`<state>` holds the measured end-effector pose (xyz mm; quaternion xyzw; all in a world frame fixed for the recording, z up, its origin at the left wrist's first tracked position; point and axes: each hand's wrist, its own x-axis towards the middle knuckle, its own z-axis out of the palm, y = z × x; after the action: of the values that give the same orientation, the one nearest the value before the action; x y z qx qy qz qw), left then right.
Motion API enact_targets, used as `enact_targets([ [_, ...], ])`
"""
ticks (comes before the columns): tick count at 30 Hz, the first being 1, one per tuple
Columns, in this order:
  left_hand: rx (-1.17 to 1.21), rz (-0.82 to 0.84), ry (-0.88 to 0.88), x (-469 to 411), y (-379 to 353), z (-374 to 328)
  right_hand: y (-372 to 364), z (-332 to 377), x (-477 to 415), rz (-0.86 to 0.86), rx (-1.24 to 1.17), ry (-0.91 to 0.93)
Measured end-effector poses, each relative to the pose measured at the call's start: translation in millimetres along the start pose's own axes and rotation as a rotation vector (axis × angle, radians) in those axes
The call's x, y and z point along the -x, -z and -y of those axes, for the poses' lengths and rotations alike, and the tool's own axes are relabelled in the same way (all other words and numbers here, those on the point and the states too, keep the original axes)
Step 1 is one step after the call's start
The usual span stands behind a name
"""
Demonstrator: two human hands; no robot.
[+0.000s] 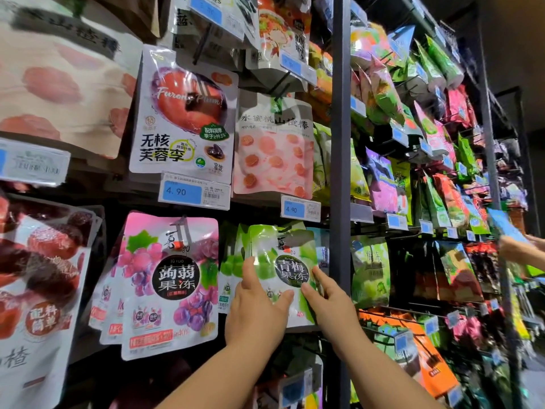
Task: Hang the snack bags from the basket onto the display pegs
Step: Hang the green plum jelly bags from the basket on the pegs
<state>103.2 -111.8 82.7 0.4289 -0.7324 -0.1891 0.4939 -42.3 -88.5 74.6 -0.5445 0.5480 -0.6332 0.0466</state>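
Left hand (259, 305) lies flat on the lower left front of a glossy green snack bag with a round black label (281, 258). Its fingers are straight and pointing up, the thumb stretched right across the bag, nothing clasped. Right hand (327, 302) is at the bag's lower right. Its thumb rests on the front and its forefinger runs straight up the right edge. I cannot tell whether the other fingers reach behind the bag, so the hold on that side is unclear.

The green bag is upright on the display wall, on the lower row, in front of more green bags of the same print. Its top sits at peg height, but I cannot tell whether its hole is on a peg.

Just left hangs a pink glossy bag printed with purple grapes (174, 278), on a black wire peg (183, 228). Above that is a white bag showing a red plum (182, 113), and above my hands a pale pink bag with orange discs (274, 149). Blue-and-white price tags reading 4.90 (194, 191) sit under both.

A dark grey upright metal post (340, 172) stands just right of the green bag. Beyond it are rows of mixed coloured bags. At the far right edge, another person's hand (519, 249) holds a blue packet (504, 225).
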Motion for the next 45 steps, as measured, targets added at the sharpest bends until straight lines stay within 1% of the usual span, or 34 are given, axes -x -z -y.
enact_targets([
  [3,-0.044,-0.019,-0.053,1.2,-4.9,5.6,-1.6,-10.5,2.5,0.048,0.119,0.063],
  [5,-0.009,-0.024,-0.097,-2.2,-10.0,10.2,-2.4,-15.7,1.9,0.095,0.11,0.057],
  [10,0.134,0.076,-0.125,-11.5,-19.8,18.2,-6.1,-19.5,-0.1,0.179,-0.001,-0.043],
  [15,0.134,0.073,-0.137,-15.4,-26.7,27.9,-11.7,-25.3,-9.5,0.159,0.033,-0.06],
  [18,0.166,0.062,-0.124,-19.9,-29.9,31.1,-17.5,-30.6,-15.3,0.167,0.093,-0.045],
  [22,0.142,0.017,-0.101,-30.1,-32.6,36.4,-28.0,-39.0,-25.6,0.169,0.182,-0.022],
  [26,0.117,-0.009,-0.096,-42.0,-35.1,44.1,-40.1,-49.6,-39.0,0.167,0.198,-0.062],
  [32,0.151,-0.029,-0.094,-60.8,-37.2,59.9,-62.2,-61.3,-55.2,0.169,0.209,-0.098],
  [38,0.144,-0.01,-0.049,-71.1,-41.3,67.8,-73.7,-73.1,-70.0,0.186,0.44,-0.059],
  [41,0.167,-0.006,-0.025,-75.1,-43.2,68.7,-74.0,-75.6,-74.3,0.2,0.449,-0.064],
  [45,0.156,-0.013,-0.027,-71.6,-45.8,67.3,-68.8,-70.0,-68.8,0.177,0.318,-0.093],
])
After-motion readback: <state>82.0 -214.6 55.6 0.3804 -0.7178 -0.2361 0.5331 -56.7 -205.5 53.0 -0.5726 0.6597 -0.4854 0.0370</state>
